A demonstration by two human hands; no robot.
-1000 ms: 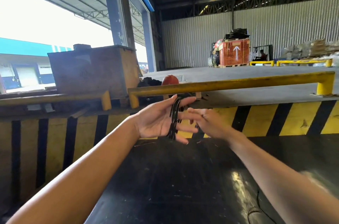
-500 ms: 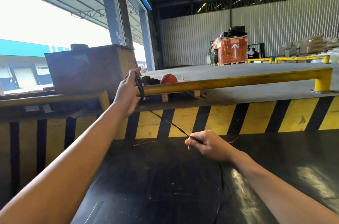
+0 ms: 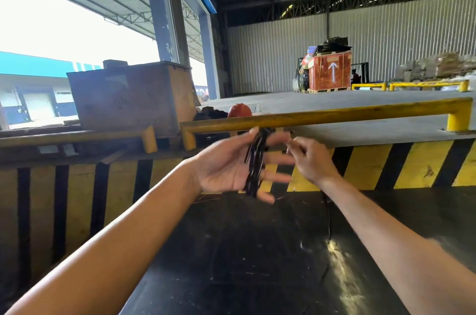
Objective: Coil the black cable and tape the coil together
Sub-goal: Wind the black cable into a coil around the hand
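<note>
The left hand (image 3: 226,167) is held up palm-in above the black platform (image 3: 231,250), fingers spread wide and straight. The black cable (image 3: 255,162) is wound round it in a flat bundle of several loops, running from between thumb and forefinger down across the palm to below the little finger, where the loops hang a little past the hand's edge. The strands look glossy and lie side by side, somewhat blurred.

Just to the right, the right hand (image 3: 310,160) is nearly closed, its thumb and forefinger pinched together beside the left fingertips; what they pinch is too blurred to tell. A thin length of cable hangs from under this wrist down onto the platform. Behind both hands runs the yellow rail (image 3: 334,115).

Half a second ago the left hand was raised at the rail's left end with the cable stretched taut down to the right hand; now the two hands have come together.
</note>
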